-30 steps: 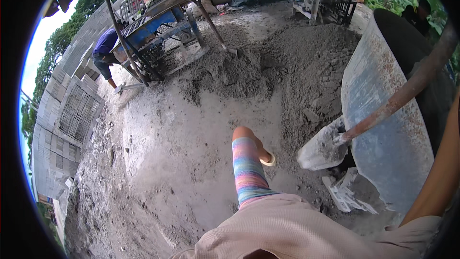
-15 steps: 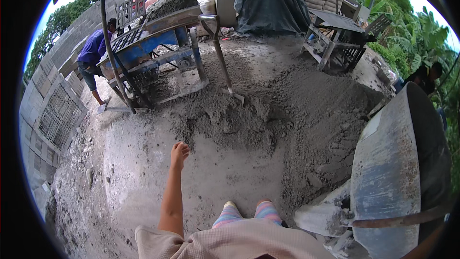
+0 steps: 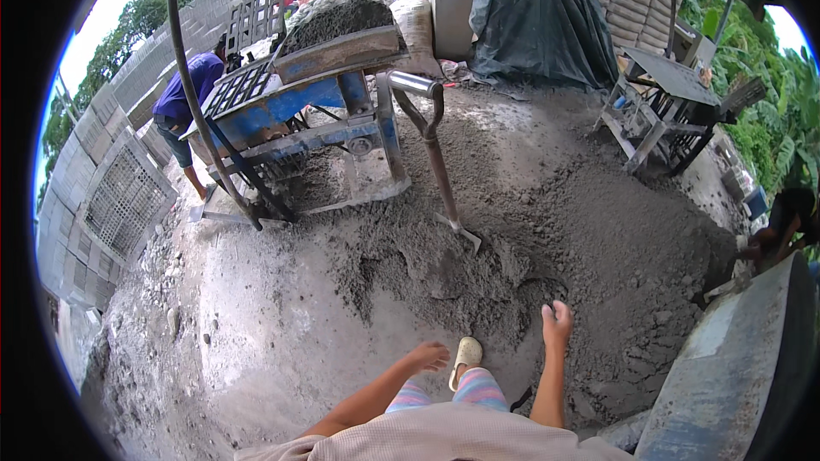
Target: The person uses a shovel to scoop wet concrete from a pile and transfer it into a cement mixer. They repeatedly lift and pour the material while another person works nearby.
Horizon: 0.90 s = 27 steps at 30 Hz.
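My left hand (image 3: pixel 427 358) hangs in front of my body, its fingers loosely stretched and holding nothing. Out to the right, my right hand (image 3: pixel 557 322) is raised over the edge of a grey sand or mortar heap (image 3: pixel 478 273), empty, with the fingers loosely apart. Ahead of both hands a shovel (image 3: pixel 442 172) stands tilted, its blade against the heap and its metal D-shaped grip up near a blue machine frame. Neither hand touches it. One foot in a pale clog (image 3: pixel 466 352) is forward on the concrete floor.
The blue block-making machine (image 3: pixel 316 107) carries a tray of grey mix. A person in purple (image 3: pixel 192 90) bends beside it. Stacked blocks (image 3: pixel 94 162) line the left. A large metal drum (image 3: pixel 722 367) stands near right, with another person (image 3: pixel 781 226) behind it. A wooden stand (image 3: pixel 662 107) is farther back.
My right hand has come into view, and my left hand has dropped lower and toward the middle. One foot has stepped forward. The drum has shifted toward the right rim as the view moved.
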Each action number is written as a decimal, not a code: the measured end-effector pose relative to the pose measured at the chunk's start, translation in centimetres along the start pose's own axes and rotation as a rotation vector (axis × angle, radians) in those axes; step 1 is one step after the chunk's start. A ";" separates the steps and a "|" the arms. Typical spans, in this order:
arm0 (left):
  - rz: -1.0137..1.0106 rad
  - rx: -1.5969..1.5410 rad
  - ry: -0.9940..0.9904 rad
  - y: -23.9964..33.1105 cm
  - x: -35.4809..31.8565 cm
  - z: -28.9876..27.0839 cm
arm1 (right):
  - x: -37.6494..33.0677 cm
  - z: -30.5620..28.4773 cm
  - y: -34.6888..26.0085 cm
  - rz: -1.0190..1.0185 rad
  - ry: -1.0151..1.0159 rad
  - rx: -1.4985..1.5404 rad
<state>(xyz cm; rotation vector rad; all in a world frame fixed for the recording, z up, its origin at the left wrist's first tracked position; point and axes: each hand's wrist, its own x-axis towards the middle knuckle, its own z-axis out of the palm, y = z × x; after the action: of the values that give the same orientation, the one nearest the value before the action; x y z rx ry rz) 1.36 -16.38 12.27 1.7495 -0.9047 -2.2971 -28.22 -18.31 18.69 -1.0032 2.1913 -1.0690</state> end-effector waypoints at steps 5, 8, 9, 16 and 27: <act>0.164 0.189 0.119 0.0 -2.3 -8.6 | 9.4 7.8 -34.2 -1.272 0.273 0.177; 0.224 -0.267 0.496 -0.6 -2.7 -14.6 | 11.2 9.8 -45.5 -1.361 0.296 -0.132; 0.198 -0.285 0.501 -1.4 -2.6 -16.4 | 12.1 11.9 -46.8 -1.275 0.184 -0.289; 0.050 -0.147 0.327 -0.1 2.5 -26.6 | 10.4 19.4 -48.7 -0.866 -0.094 -0.889; 0.245 -0.581 -0.485 20.6 0.3 -7.3 | -5.5 10.2 -42.3 -0.589 -0.216 -0.886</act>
<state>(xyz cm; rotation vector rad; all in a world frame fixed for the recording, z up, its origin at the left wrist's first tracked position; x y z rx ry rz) 2.62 -36.13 21.57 0.8260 -0.3928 -2.5026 -1.05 -36.26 48.04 -2.1152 2.2353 -0.0897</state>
